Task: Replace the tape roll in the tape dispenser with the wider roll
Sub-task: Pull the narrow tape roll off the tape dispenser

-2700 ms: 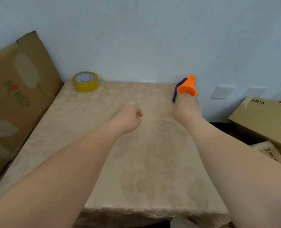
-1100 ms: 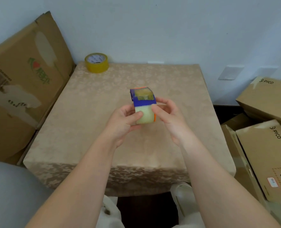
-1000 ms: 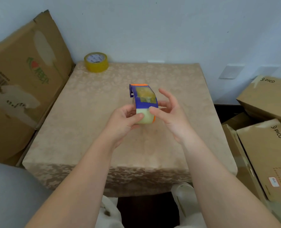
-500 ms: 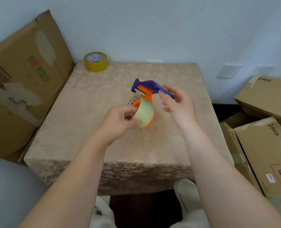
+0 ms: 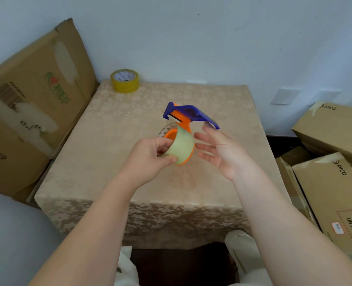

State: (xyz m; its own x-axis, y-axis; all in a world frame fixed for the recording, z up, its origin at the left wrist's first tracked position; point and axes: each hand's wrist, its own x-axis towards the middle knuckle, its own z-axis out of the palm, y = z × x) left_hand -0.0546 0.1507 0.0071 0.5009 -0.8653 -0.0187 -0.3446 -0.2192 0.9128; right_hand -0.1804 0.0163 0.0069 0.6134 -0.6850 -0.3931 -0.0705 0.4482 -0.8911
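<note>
Holding the tape dispenser (image 5: 188, 120) above the middle of the bench (image 5: 113, 129), my left hand (image 5: 148, 156) has its grip closed around the pale roll (image 5: 181, 145) seated on the orange hub, thumb underneath and fingers curled over the near edge. My right hand (image 5: 220, 150) hangs beside the roll with its grip open, fingers spread, holding nothing, one fingertip near the trailing end of the blue cover, which stands flipped up; whether it touches, I cannot tell. The wider roll (image 5: 125, 80), yellow, lies flat at the far left corner of the bench, well apart from both hands, by a leaning cardboard box (image 5: 32, 104). The step in hand looks to be freeing the old roll. To do it well, I should let the right hand steady the orange body while the left draws the roll straight off sideways along the hub's axis, not twisting, and keep fingers away from the cutting edge under the blue hood. Any loose tape end could snag there.
</note>
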